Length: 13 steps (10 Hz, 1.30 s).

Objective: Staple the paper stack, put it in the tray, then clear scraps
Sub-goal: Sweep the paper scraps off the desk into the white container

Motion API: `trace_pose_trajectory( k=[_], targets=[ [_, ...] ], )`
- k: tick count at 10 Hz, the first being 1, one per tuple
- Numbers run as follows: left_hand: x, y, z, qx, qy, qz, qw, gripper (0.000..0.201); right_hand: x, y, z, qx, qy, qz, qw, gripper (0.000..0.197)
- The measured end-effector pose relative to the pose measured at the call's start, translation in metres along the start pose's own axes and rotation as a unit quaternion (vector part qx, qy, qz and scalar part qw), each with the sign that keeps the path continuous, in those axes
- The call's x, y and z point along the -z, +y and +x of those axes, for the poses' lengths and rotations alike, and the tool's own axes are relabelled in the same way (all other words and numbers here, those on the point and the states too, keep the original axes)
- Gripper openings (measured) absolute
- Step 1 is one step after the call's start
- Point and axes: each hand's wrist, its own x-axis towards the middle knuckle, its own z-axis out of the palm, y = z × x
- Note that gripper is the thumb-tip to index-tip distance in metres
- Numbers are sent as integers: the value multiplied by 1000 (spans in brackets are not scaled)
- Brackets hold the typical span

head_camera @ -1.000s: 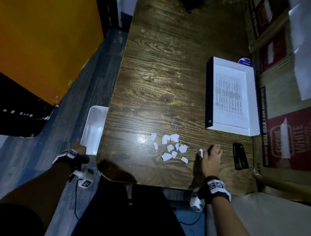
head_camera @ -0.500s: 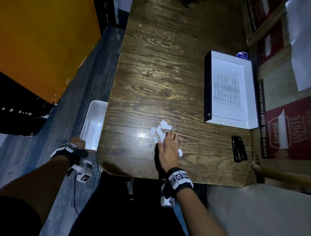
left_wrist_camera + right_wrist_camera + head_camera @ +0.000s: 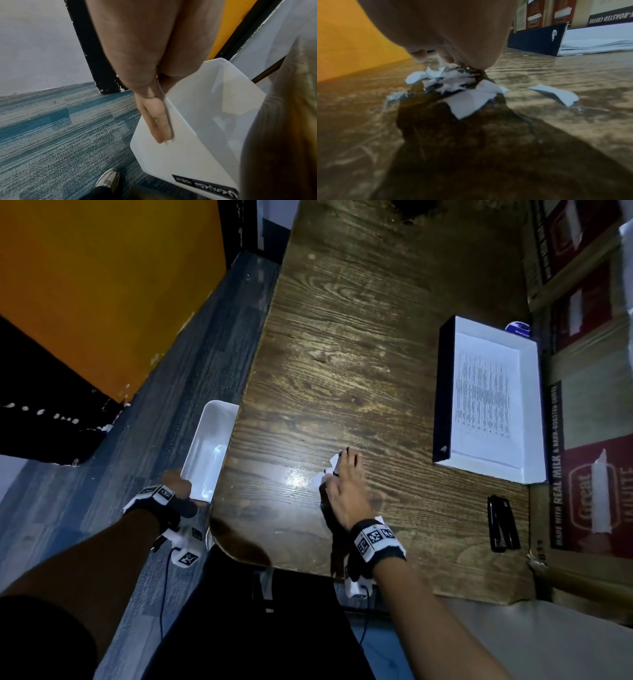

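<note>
Several white paper scraps point(image 3: 333, 463) lie bunched on the wooden table point(image 3: 342, 337), mostly hidden under my right hand point(image 3: 344, 474). That hand lies flat with straight fingers and presses on them; the right wrist view shows the scraps point(image 3: 467, 100) crumpled at its edge and one loose scrap point(image 3: 556, 94) beside it. My left hand point(image 3: 176, 487) holds a white bin point(image 3: 210, 450) against the table's left edge, its fingers point(image 3: 157, 121) along the bin's wall point(image 3: 205, 108). The printed paper stack point(image 3: 483, 398) lies in the white tray point(image 3: 445, 385) at the right. A black stapler point(image 3: 501, 523) lies in front of the tray.
Cardboard boxes point(image 3: 589, 474) line the table's right side. An orange panel point(image 3: 102, 285) and blue carpet point(image 3: 205, 354) are to the left of the table. A small blue round object point(image 3: 518, 327) shows behind the tray.
My right hand has swept left from near the stapler, gathering the spread scraps into a bunch under it, closer to the bin. The left hand and bin have stayed at the table's edge.
</note>
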Motion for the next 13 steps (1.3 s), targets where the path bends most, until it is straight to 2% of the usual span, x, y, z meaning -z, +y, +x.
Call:
trace_pose_trajectory(
  k=[1, 2, 3, 4, 5, 6, 7, 8, 9, 10, 11, 12, 13],
  targets=[
    [0, 1, -1, 16, -11, -15, 1000, 41, 20, 14, 26, 9, 88, 17, 996, 61],
    [5, 1, 2, -3, -33, 1, 999, 42, 62, 43, 61, -100, 119, 8, 988, 64],
    [13, 2, 3, -19, -59, 16, 998, 44, 58, 38, 71, -137, 85, -16, 987, 66],
    [16, 3, 4, -32, -55, 10, 998, 44, 25, 12, 54, -86, 59, -21, 994, 69],
    [18, 2, 7, -44, -66, 10, 997, 45, 0, -7, 24, 23, -13, -40, 999, 68],
    [19, -1, 10, -51, -52, 17, 997, 42, 15, 8, 26, 47, 32, 15, 998, 60],
    [19, -3, 11, -53, -48, 31, 997, 40, 55, 51, 49, -82, 133, 5, 988, 61],
    [18, -3, 10, -47, -41, 32, 998, 42, 77, 74, 63, -183, 127, -17, 975, 63],
    [15, -4, 8, -47, -38, 41, 997, 45, 57, 49, 53, -160, 94, -22, 982, 67],
    [15, -3, 6, -41, -41, 64, 996, 51, 20, 20, 27, -74, 25, -53, 995, 68],
    [13, 1, 2, -39, -40, 84, 995, 50, -3, 3, 1, 20, -37, -96, 995, 68],
    [15, 0, 4, -35, -52, 87, 994, 51, -2, 10, -21, 62, -11, -54, 997, 64],
    [15, -9, 17, -38, -60, 56, 996, 52, 11, 48, -43, -96, 125, 16, 987, 64]
  ],
)
